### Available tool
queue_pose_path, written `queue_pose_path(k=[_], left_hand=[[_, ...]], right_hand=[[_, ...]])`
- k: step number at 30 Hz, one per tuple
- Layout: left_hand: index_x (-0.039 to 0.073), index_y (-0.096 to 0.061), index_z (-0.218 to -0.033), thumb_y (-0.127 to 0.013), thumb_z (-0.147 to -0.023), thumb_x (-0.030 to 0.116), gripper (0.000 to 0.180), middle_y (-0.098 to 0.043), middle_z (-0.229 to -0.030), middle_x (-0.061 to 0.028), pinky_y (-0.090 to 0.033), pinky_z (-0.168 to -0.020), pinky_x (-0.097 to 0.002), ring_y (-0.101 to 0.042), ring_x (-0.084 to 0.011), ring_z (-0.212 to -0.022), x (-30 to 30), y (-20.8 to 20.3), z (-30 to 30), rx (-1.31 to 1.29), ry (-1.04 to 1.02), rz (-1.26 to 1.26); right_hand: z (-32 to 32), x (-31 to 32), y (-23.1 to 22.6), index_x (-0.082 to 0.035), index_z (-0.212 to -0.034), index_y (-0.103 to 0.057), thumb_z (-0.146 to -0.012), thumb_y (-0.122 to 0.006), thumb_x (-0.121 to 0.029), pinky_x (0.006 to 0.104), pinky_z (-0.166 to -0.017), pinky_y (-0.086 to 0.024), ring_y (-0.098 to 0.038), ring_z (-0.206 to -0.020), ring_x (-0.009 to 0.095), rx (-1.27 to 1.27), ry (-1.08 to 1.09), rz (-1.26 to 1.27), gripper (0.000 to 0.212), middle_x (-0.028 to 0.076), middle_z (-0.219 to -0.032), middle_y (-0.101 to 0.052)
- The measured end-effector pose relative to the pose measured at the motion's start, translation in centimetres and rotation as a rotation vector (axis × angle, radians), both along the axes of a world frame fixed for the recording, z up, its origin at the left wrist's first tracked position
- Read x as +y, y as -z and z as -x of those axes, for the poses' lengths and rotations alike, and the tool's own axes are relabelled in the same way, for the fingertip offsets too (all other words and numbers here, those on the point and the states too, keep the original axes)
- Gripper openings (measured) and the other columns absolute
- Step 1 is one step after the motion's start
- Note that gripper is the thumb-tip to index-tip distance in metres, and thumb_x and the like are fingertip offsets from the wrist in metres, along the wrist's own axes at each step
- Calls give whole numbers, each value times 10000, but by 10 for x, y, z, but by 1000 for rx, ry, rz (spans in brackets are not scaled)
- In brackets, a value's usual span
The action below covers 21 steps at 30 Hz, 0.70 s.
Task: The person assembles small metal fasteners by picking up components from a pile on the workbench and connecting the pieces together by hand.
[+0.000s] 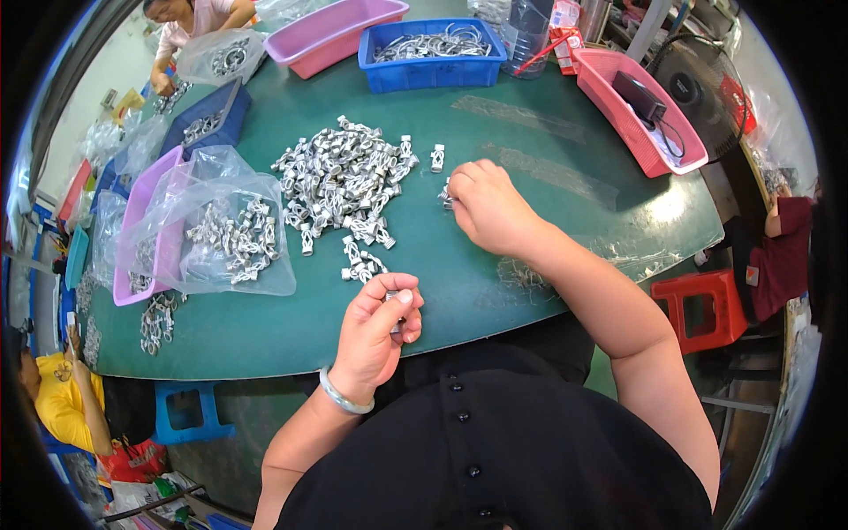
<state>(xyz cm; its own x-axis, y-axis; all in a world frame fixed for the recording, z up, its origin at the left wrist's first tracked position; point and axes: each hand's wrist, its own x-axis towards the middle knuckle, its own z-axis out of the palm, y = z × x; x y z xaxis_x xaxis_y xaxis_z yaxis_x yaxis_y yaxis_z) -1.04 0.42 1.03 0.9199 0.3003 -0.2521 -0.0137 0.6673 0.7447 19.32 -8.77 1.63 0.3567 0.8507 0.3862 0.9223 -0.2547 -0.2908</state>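
Note:
My left hand (378,334), with a pale bangle at its wrist, is closed near the table's front edge. A small silvery metal fitting (395,325) shows partly between its thumb and curled fingers. Farther right, my right hand (491,205) reaches down to the tabletop with its fingertips pinched together. Silvery metal (446,198) peeks out at those fingertips; the fingers hide most of it. One fitting (437,158) stands alone just beyond that hand. A large heap of looped fittings (340,177) lies to the left, and several more (361,262) lie just beyond my left hand.
On the green table (521,300), a clear plastic bag (274,276) of fittings overlaps a lilac basket (124,265) at left. A blue bin (433,75) of metal rings and a pink basket (689,163) stand at the back. Other people sit left and far left; a red stool (726,309) stands right.

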Motion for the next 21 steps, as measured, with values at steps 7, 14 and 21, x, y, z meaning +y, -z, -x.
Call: queue_pose_path(k=[7, 14, 21], left_hand=[[48, -521, -938, -531, -853, 154, 136, -544, -749, -21, -355, -485, -206, -467, -69, -551, -2, -10, -10, 20, -86, -1], [47, -532, -945, -519, -854, 119, 117, -546, -721, -27, -347, -466, -194, -466, -74, -550, -3, 0, -9, -30, -136, -54], [19, -526, -981, -539, -834, 73, 158, -550, -741, -35, -365, -472, -190, -473, -70, -558, -4, 1, -7, -45, -173, -156]], right_hand=[[53, -14, -23, -34, -841, -509, -738, -554, -70, 388, -646, -420, -504, -767, 312, 301, -363, -134, 117, 120, -783, -513], [72, -27, -17, -16, -951, -527, -731, -594, -9, 286, -643, -444, -538, -752, 188, 618, -304, -277, 231, 74, -820, -545], [74, -32, -8, 3, -957, -511, -810, -550, -44, 212, -610, -455, -558, -706, 80, 1424, -204, -234, 160, 47, -804, -591]])
